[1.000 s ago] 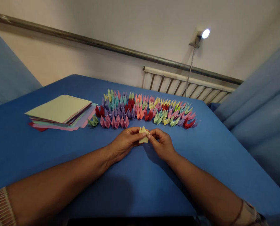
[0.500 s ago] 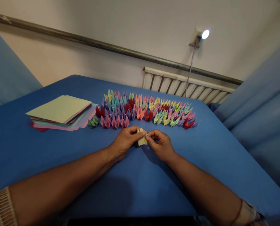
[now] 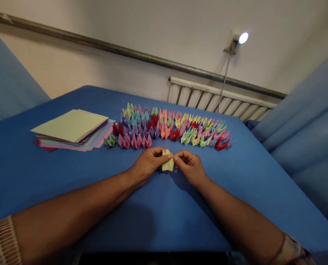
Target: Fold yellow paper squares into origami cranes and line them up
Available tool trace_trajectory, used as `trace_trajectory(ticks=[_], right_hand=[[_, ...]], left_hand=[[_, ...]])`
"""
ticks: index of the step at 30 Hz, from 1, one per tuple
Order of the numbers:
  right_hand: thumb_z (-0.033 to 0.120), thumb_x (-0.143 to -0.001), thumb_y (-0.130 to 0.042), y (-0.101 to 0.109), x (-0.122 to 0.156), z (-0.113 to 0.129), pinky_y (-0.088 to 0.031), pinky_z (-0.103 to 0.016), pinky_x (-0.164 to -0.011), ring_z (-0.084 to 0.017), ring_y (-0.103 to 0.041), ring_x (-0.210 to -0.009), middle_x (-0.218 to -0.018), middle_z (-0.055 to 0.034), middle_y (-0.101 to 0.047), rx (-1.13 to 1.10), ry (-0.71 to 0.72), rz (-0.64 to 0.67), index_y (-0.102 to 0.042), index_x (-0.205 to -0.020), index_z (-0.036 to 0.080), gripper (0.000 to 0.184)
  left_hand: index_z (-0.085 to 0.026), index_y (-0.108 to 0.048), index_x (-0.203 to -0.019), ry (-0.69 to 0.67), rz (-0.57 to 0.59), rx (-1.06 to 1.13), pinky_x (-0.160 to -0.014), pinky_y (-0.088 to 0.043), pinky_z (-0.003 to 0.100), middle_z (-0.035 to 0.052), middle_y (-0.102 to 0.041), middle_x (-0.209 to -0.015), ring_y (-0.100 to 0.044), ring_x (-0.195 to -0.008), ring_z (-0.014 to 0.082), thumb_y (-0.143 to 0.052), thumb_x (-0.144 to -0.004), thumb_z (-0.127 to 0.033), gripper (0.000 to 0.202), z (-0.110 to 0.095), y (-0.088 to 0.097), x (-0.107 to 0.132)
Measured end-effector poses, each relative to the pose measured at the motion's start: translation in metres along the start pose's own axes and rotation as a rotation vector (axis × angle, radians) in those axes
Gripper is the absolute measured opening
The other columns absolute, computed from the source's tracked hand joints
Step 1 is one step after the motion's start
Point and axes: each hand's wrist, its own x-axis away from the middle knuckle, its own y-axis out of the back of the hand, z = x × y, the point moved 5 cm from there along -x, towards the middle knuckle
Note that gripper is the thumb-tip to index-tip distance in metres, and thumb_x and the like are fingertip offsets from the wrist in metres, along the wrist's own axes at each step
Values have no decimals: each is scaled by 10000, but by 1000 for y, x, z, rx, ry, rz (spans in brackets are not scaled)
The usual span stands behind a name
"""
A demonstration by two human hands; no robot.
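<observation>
A small folded piece of pale yellow paper [image 3: 167, 165] is held up just above the blue table, with two pointed tips at its top. My left hand [image 3: 150, 162] pinches it from the left, thumb across its front. At its right edge, the thumb and fingers of my right hand [image 3: 190, 166] are pressed together in a pinch. Behind my hands stand rows of folded paper cranes [image 3: 164, 127] in pink, red, purple, yellow, green and blue.
A stack of coloured paper sheets [image 3: 72, 127] lies on the left of the blue-covered table [image 3: 120, 228]. Past the far edge are a radiator [image 3: 202, 90], a metal rail [image 3: 125, 55] and a lit plug [image 3: 243, 38] with a cord. Blue curtains [image 3: 313, 117] hang at both sides.
My right hand has shifted slightly right, so more of the yellow paper's front shows. My left hand keeps its hold on the paper. The view has tilted a little.
</observation>
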Motion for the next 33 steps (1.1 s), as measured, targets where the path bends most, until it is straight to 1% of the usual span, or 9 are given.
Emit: trace_trajectory(ticks=[4, 6, 12, 17, 22, 25, 28, 30, 33], right_hand=[[364, -814, -616, 1, 1, 3, -361, -227, -511, -94, -459, -519, -588, 39, -538, 55, 58, -24, -586, -714, 190, 202], [362, -824, -608, 1, 2, 4, -372, -231, -529, -97, -473, -535, -599, 34, -546, 60, 67, -19, -589, -716, 186, 207], [452, -910, -497, 3, 0, 7, -438, -259, -608, -124, -552, -592, -618, 2, -594, 37, 37, 41, -629, -747, 173, 348], [425, -848, -599, 2, 0, 1, -401, -238, -543, -111, -514, -539, -582, 25, -567, 40, 31, 26, -611, -720, 182, 276], [359, -863, -584, 3, 1, 0, -380, -236, -546, -103, -479, -554, -612, 27, -554, 127, 105, 7, -610, -728, 182, 224], [384, -882, -562, 2, 1, 0, -397, -237, -559, -109, -502, -569, -617, 24, -565, 114, 84, 44, -612, -747, 184, 246], [398, -831, -632, -2, 3, 0, -398, -232, -541, -106, -506, -552, -623, 28, -579, 94, 42, 97, -598, -762, 187, 225], [365, -793, -669, -5, 4, -1, -377, -226, -518, -95, -475, -524, -606, 39, -559, 126, 40, 107, -582, -734, 190, 204], [309, -807, -632, -6, 4, -1, -352, -225, -511, -92, -438, -517, -583, 47, -516, 208, 81, 107, -578, -692, 192, 172]], left_hand=[[-136, -659, -714, 1, 3, 28, -571, -385, 220, -10, -615, -655, -514, -588, 93, -780, -672, -367, 264, 3, -1, 0], [-137, -658, -714, 8, 14, 49, -574, -396, 221, -6, -623, -658, -527, -590, 97, -784, -671, -362, 261, 4, -1, 0], [-139, -669, -736, 18, 47, 105, -602, -432, 233, 14, -656, -697, -571, -629, 118, -770, -702, -349, 235, -1, -3, 1], [-138, -687, -762, 27, 37, 78, -594, -420, 230, 9, -651, -692, -557, -620, 110, -785, -687, -365, 258, 2, -2, 0], [-139, -677, -750, 17, 29, 81, -591, -411, 227, 0, -639, -684, -543, -611, 102, -801, -662, -368, 275, 4, -2, 0], [-139, -664, -737, 21, 18, 74, -586, -407, 229, -4, -626, -673, -536, -605, 103, -798, -662, -363, 272, 2, -1, 0], [-141, -645, -707, 24, -10, 74, -571, -392, 224, -11, -604, -664, -518, -597, 98, -788, -666, -346, 254, 0, 0, 0], [-141, -637, -695, 26, -17, 73, -559, -378, 221, -13, -592, -661, -501, -588, 93, -781, -669, -335, 242, -1, 1, 0], [-143, -631, -693, 35, -6, 85, -557, -372, 221, -16, -574, -648, -490, -587, 92, -775, -679, -338, 242, -1, 0, 0]])
